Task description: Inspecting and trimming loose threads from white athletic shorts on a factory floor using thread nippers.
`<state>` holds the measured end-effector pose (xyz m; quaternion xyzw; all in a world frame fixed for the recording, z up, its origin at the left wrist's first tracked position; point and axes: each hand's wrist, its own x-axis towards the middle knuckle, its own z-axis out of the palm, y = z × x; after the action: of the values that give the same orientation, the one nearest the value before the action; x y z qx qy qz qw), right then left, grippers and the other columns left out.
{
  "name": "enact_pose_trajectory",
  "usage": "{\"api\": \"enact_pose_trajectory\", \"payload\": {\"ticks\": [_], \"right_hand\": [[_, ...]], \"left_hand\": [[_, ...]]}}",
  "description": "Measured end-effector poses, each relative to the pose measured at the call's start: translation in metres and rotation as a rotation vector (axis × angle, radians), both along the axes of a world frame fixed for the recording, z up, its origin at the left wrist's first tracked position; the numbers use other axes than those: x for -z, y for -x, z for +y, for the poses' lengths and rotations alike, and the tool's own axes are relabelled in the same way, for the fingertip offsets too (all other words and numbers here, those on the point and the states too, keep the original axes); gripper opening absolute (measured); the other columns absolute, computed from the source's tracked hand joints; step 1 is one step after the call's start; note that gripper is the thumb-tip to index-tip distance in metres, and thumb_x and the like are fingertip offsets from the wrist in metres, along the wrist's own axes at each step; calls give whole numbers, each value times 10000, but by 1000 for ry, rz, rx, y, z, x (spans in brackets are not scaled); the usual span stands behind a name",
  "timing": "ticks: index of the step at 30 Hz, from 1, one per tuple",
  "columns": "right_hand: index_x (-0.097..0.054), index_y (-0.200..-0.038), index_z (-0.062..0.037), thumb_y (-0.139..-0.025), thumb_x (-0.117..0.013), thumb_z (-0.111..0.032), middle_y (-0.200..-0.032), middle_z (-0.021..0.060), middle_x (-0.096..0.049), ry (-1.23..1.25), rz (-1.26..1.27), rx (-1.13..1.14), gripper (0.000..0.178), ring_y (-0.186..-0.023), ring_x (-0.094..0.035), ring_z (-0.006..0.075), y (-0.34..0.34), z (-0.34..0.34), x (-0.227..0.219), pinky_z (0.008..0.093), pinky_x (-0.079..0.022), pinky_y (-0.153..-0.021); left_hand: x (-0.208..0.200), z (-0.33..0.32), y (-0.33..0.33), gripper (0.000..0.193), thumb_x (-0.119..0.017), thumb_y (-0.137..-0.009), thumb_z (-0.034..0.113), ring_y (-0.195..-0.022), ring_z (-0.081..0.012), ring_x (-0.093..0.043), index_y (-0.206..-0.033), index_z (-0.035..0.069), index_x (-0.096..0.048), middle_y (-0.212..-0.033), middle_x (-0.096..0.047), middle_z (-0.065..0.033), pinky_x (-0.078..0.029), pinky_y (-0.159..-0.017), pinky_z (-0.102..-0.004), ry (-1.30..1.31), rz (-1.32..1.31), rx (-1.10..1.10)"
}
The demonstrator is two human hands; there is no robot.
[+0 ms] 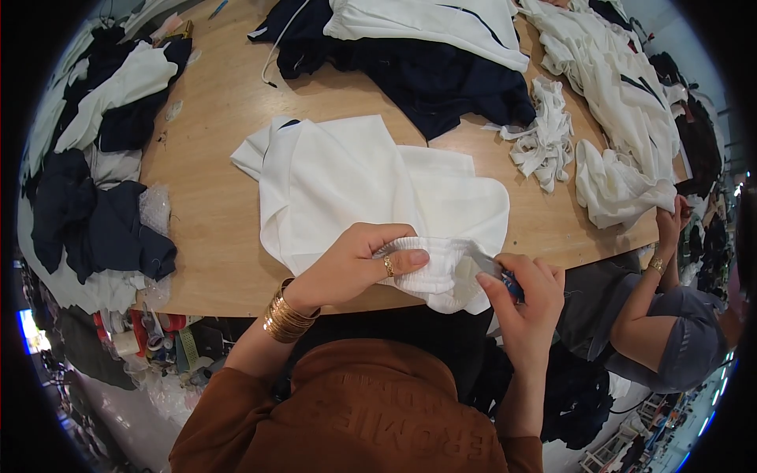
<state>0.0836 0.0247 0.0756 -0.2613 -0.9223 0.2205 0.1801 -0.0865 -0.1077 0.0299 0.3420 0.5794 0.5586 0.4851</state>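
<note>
A white elastic band (441,266) is pinched by the left hand (369,256), apparently for trimming with blue snips (513,285) gripped by the right hand (530,298), so the cloth should be kept taut.

White garment (339,185) (edge (443,268) gathered), rumpled, blue tool (513,286)

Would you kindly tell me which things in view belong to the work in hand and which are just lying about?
In hand:
- White fabric garment with a ribbed, gathered band, gripped by the left hand
- Small blue-and-grey tool in the right hand

Lying about:
- Dark navy cloth beyond it
- Crumpled, narrow white fabric strips
</note>
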Motion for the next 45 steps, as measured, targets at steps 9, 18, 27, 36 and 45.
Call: {"api": "enact_pose_trajectory", "payload": {"ticks": [9,18,27,36,45], "right_hand": [[-592,-790,-86,-698,-712,-229,-660,-12,-558,-16,16,-57,208,-571,-456,156,-4,-6,0,301,-280,-643],[-586,-826,-113,-711,-703,-287,-627,-15,-492,-84,-44,-167,239,-603,-454,166,-1,-11,2,312,-280,-647],[-592,-827,-120,-719,-696,-295,-631,-16,-487,-142,-90,-195,231,-609,-457,165,2,-13,0,321,-292,-660],[-590,-789,-114,-712,-699,-268,-609,-19,-481,-140,-60,-127,204,-578,-442,162,-1,-12,0,315,-285,-653],[-588,-800,-109,-702,-705,-248,-606,-18,-485,-70,-15,-93,206,-564,-426,158,0,-11,0,307,-272,-638]], "left_hand": [[-4,1,1,299,-569,-874,280,-604,-59,-401,-821,-14,-590,-611,-491,-5,-359,-565,-228,8,26,14],[-2,2,-4,308,-577,-867,282,-614,-68,-412,-835,-24,-590,-629,-510,-30,-367,-571,-235,-25,-9,-8],[-13,4,-2,305,-584,-858,282,-603,-107,-410,-842,-23,-593,-623,-509,-74,-376,-573,-261,49,116,27],[-5,1,-2,321,-480,-916,269,-597,-103,-384,-781,-19,-529,-609,-444,-45,-363,-571,-253,31,153,-9],[-7,-1,-3,252,-472,-921,226,-645,-74,-378,-827,-2,-526,-656,-445,2,-353,-596,-229,-15,40,-12]]}}
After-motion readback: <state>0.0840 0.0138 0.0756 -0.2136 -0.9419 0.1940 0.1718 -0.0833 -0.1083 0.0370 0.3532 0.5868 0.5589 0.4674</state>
